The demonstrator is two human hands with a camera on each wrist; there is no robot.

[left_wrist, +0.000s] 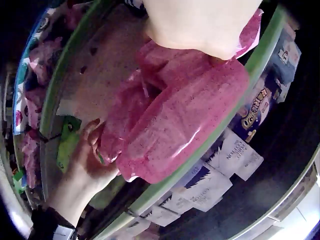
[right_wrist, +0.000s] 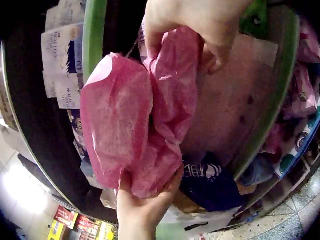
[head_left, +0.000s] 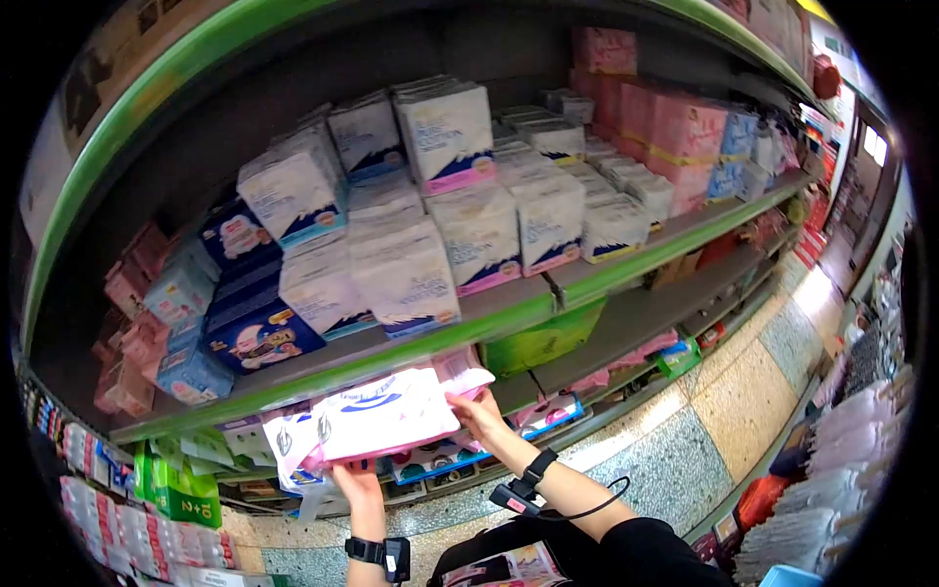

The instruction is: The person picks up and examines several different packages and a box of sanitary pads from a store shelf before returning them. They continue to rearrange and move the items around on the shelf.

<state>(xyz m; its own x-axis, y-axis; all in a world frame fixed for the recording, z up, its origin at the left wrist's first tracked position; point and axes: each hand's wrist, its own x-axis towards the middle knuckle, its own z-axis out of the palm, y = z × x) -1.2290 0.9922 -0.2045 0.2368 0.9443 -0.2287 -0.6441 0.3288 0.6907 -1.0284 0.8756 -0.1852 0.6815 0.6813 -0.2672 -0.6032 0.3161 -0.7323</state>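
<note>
Both hands hold a soft pink-and-white plastic pack (head_left: 386,416) in front of the shelf edge. Its printed white face shows in the head view; both wrist views show its crinkled pink side (left_wrist: 185,120) with a deep fold between two bulges. My left hand (head_left: 357,484) grips the near lower side, its fingers partly hidden beneath the pack. At the right end, my right hand (head_left: 476,416) pinches the wrapping, with thumb and fingers on either side of the pink film (right_wrist: 175,85) in the right wrist view.
White cotton packs (head_left: 406,274) stand stacked on the green-edged shelf (head_left: 509,318), beside dark blue packs (head_left: 259,333) and pink boxes (head_left: 685,137). A lower shelf (head_left: 626,342) holds more packs. Green packs (head_left: 181,489) sit low on the left, and a tiled aisle (head_left: 724,391) runs right.
</note>
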